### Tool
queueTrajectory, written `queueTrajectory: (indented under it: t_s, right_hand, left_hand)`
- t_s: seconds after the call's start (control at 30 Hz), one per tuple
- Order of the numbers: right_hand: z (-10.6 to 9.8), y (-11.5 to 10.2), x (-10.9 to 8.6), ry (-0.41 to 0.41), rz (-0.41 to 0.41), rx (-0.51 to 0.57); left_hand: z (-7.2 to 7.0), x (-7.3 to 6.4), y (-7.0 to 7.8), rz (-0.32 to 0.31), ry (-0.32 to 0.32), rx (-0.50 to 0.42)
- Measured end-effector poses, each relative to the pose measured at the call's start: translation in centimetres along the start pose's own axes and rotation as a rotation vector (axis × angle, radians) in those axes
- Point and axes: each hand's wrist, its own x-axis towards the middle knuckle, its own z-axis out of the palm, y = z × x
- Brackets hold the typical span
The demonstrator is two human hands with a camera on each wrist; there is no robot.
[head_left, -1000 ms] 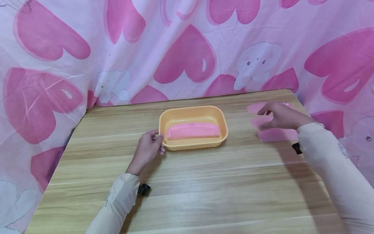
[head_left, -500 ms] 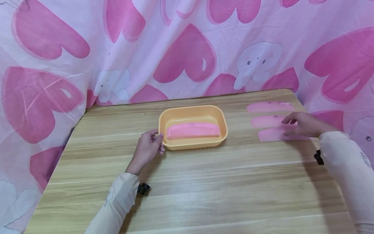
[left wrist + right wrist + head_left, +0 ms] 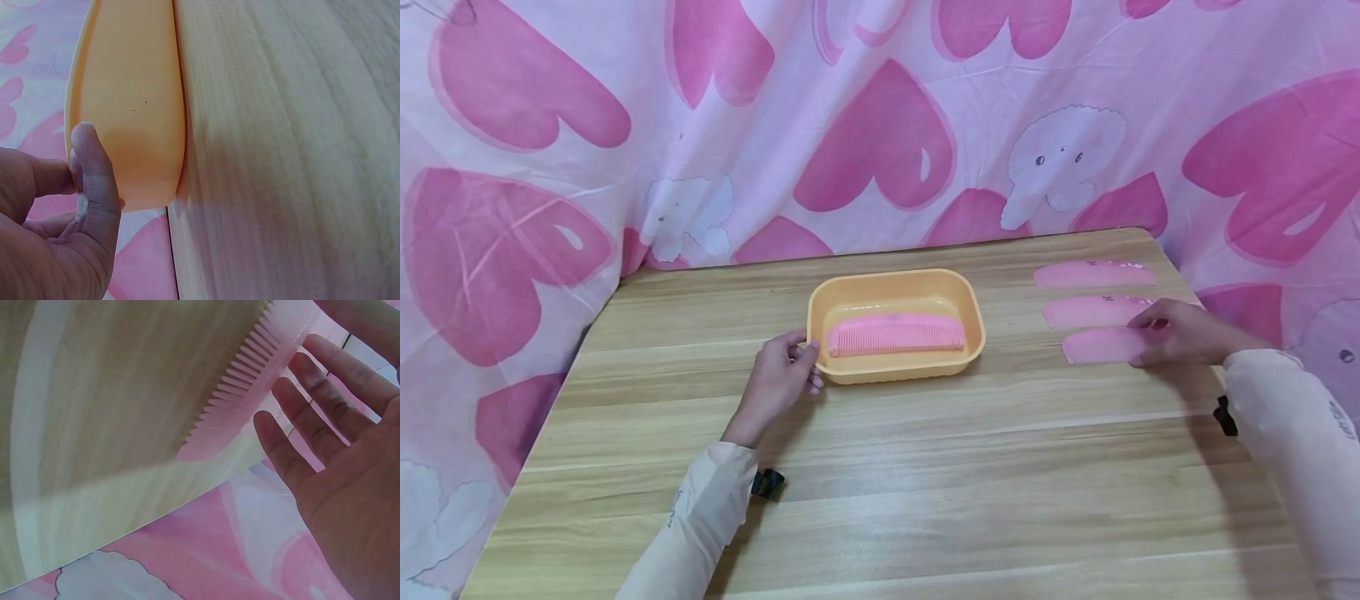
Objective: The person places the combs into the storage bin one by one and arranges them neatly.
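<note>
A yellow-orange plastic tray [image 3: 895, 377] stands on the table with a pink comb [image 3: 895, 333] lying inside it, teeth towards me. My left hand [image 3: 778, 375] grips the tray's left end at the rim; in the left wrist view its thumb and fingers bend about the tray's wall [image 3: 134, 81]. At the right, several pink combs lie in a column. Over the right end of the nearest comb [image 3: 1101, 346] is my right hand [image 3: 1187, 333]. In the right wrist view its fairly straight fingers [image 3: 287, 440] lie along that comb's back, whose teeth [image 3: 240, 375] point away from them.
The middle comb [image 3: 1086, 312] and the far comb [image 3: 1086, 274] lie just behind the nearest one. A pink heart-patterned cloth [image 3: 872, 142] hangs around the wooden table [image 3: 910, 483] at the back and sides.
My right hand has moved right and towards me, from above the combs down to the right end of the nearest comb. The left hand and tray have stayed in place.
</note>
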Motion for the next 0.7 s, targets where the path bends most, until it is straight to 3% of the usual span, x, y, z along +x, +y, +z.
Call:
queueTrajectory:
  t_s: [0.33,0.7]
  right_hand:
    - [0.2,0.2,-0.9,-0.035,-0.007,-0.025]
    - [0.7,-0.4,-1.5,-0.015,0.019,-0.003]
  left_hand:
    - [0.0,0.0,0.0,0.006,-0.004,0.008]
    - [-0.1,-0.1,-0.1,0.009,-0.007,0.005]
